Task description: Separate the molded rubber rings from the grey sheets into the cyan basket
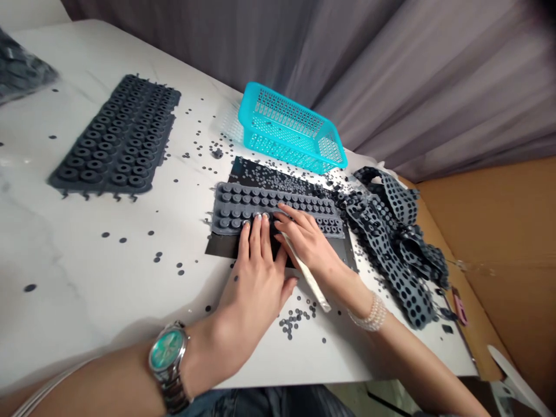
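Observation:
A dark grey rubber sheet [223, 204] with rows of round raised studs lies on a black mat [220, 246]. My left hand [256, 278] rests with its fingers stretched out over the sheet's near rows, fingertips on the studs. Beside it, my right hand [308, 240] is closed around a thin tool with a white-wrapped handle [309, 281]. The tool's tip is hidden under my fingers at the sheet. Many small black discs [278, 178] are scattered along the mat's far side.
At the left lies another rubber sheet [113, 139] of ring-topped studs. A turquoise basket [286, 153] stands behind the mat. Perforated rubber strips [386, 249] are heaped at the right, near a pink-handled cutter [459, 307] and cardboard [490, 243]. A plastic bag [21, 66] sits far left.

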Demonstrator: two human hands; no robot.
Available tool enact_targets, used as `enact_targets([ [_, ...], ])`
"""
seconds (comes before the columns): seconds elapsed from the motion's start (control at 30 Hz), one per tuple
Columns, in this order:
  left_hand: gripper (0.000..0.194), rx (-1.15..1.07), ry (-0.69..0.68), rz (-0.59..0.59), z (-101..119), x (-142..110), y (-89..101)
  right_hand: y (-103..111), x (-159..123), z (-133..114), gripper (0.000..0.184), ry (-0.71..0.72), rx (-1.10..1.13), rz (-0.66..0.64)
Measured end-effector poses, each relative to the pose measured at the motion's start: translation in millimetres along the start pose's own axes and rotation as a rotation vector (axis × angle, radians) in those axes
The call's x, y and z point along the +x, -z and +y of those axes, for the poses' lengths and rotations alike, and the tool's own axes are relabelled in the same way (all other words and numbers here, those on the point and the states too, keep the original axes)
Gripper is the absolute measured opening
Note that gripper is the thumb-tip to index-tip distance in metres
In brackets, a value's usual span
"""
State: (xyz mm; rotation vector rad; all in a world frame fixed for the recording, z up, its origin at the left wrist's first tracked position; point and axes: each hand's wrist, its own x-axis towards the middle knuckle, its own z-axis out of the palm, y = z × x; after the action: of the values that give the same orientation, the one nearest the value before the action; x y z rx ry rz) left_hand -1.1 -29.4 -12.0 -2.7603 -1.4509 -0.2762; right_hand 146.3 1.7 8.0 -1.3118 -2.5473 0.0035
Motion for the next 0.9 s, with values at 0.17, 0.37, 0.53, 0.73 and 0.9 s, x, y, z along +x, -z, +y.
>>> enact_targets([
  [0.17, 0.071, -0.021, -0.010, -0.024, 1.4, 0.1, 1.2, 14.1, 4.0, 11.8, 0.026, -0.090, -0.015, 0.181],
  [0.37, 0.070, -0.034, 0.005, -0.074, 1.4, 3.0, 8.2, 27.1, -9.4, 32.4, 0.024, -0.303, -0.091, 0.346],
  [0.53, 0.067, -0.057, 0.010, -0.073, 0.7, 3.2, 10.5, 12.4, -23.6, 8.3, 0.018, -0.200, 0.075, 0.165],
  [0.73, 0.063, 0.025, 0.013, -0.021, 1.6, -0.9, 8.7, 8.7, -23.7, -9.6, 0.015, -0.120, 0.139, 0.116],
  [0.9, 0.060, 0.003, -0.016, 0.015, 0.9, -1.9, 3.3, 7.0, -20.6, -5.5, 0.016, -0.074, 0.110, 0.098],
])
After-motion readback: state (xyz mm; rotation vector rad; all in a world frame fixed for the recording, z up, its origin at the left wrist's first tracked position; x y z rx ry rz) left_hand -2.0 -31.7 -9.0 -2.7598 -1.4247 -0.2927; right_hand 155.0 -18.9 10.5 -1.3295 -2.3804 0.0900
